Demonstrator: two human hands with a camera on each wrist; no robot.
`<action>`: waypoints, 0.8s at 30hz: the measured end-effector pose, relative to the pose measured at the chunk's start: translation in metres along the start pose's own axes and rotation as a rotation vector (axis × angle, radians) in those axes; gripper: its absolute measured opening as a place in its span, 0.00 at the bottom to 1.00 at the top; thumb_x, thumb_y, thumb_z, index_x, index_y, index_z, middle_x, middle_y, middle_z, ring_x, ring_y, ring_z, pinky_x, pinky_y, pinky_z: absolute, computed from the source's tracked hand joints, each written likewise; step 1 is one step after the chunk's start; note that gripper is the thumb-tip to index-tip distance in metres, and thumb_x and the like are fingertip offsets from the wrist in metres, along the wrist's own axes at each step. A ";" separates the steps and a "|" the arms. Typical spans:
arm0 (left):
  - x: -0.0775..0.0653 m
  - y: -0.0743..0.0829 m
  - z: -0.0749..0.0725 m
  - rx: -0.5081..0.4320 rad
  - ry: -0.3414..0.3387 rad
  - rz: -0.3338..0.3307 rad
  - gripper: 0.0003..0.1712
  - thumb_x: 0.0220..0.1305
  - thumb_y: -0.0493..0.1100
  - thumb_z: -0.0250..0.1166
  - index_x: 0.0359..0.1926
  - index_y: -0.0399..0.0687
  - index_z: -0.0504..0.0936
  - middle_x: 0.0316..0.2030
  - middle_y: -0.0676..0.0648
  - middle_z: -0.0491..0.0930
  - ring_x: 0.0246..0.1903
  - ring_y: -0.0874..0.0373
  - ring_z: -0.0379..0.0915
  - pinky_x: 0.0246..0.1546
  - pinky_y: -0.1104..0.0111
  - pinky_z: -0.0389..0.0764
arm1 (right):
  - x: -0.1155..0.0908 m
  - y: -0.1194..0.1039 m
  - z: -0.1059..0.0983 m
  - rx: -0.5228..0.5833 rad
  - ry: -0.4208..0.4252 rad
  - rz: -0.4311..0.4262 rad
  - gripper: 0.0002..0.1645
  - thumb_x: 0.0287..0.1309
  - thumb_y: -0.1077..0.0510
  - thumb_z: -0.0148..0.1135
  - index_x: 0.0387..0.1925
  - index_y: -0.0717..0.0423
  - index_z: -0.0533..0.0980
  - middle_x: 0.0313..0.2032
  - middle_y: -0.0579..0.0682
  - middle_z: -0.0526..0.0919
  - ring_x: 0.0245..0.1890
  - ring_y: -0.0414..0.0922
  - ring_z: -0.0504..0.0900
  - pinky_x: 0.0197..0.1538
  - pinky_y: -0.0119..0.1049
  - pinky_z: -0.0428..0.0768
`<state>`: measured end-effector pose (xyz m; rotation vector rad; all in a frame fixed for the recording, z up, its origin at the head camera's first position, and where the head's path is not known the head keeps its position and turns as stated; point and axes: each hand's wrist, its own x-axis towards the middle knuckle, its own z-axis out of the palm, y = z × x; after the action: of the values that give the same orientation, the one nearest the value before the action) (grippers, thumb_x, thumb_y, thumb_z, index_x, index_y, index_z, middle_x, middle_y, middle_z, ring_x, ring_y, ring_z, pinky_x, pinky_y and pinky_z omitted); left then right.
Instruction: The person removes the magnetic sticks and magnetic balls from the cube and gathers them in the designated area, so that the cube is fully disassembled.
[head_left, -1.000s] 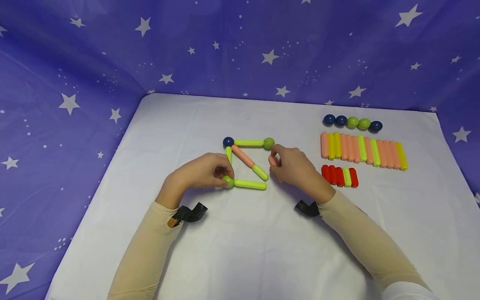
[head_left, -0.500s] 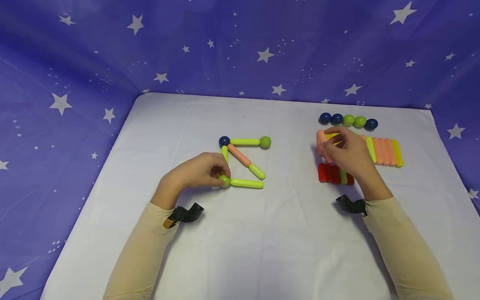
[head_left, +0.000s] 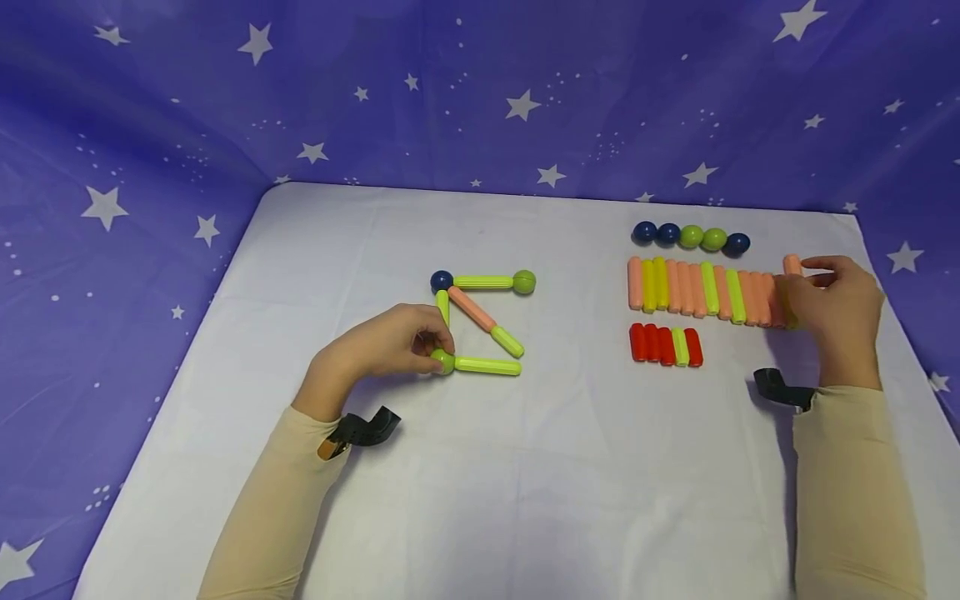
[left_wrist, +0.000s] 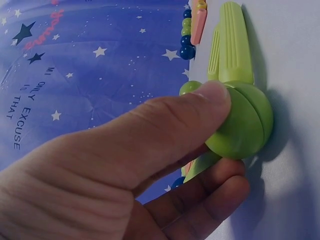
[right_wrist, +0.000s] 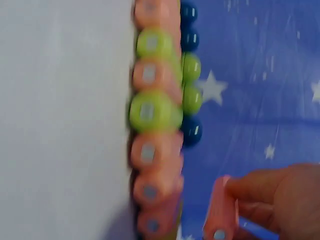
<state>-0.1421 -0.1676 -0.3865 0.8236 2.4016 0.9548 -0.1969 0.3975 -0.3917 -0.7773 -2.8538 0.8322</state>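
My left hand (head_left: 382, 342) pinches a green ball (left_wrist: 242, 122) between thumb and fingers at the near left corner of a stick-and-ball figure. A lime stick (head_left: 487, 366) runs right from that ball; another goes back to a dark blue ball (head_left: 442, 282). From the blue ball extend a lime stick (head_left: 483, 282), ending at a second green ball (head_left: 524, 282), and a salmon stick (head_left: 472, 309) tipped by a short lime stick (head_left: 507, 342). Over the right end of the stick row, my right hand (head_left: 836, 312) grips a salmon stick (right_wrist: 221, 212), raised off the table.
A row of salmon, yellow and lime sticks (head_left: 686, 288) lies at the right. Behind it several blue and green balls (head_left: 692, 237) form a line. Short red sticks (head_left: 652, 342) and one short lime stick (head_left: 680, 347) lie in front. A starry purple cloth (head_left: 480, 100) rises behind the table.
My right hand has carried the salmon stick rightward, from beside the figure, over the stick row, to its right end. My left hand keeps its hold on the green ball.
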 end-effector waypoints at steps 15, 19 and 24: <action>-0.005 -0.001 0.000 0.021 0.010 0.007 0.10 0.54 0.38 0.74 0.37 0.53 0.84 0.35 0.51 0.77 0.34 0.54 0.74 0.36 0.65 0.77 | -0.001 0.007 0.000 -0.077 -0.051 0.034 0.41 0.64 0.40 0.45 0.68 0.66 0.63 0.58 0.70 0.70 0.51 0.65 0.69 0.33 0.43 0.71; -0.004 -0.001 0.000 0.033 0.008 0.001 0.09 0.55 0.38 0.74 0.38 0.53 0.84 0.35 0.52 0.76 0.35 0.54 0.73 0.36 0.65 0.77 | -0.015 -0.020 0.000 -0.086 -0.038 -0.060 0.41 0.64 0.39 0.46 0.67 0.65 0.64 0.57 0.69 0.72 0.54 0.66 0.68 0.35 0.46 0.71; -0.001 0.001 -0.001 0.033 -0.002 -0.006 0.09 0.56 0.38 0.73 0.38 0.53 0.84 0.35 0.51 0.76 0.35 0.53 0.73 0.36 0.65 0.76 | -0.038 -0.055 0.010 -0.058 -0.062 -0.165 0.39 0.64 0.40 0.48 0.66 0.63 0.66 0.56 0.67 0.74 0.53 0.63 0.69 0.37 0.46 0.71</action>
<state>-0.1416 -0.1682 -0.3854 0.8282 2.4230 0.9145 -0.1903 0.3341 -0.3686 -0.5206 -2.9584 0.7679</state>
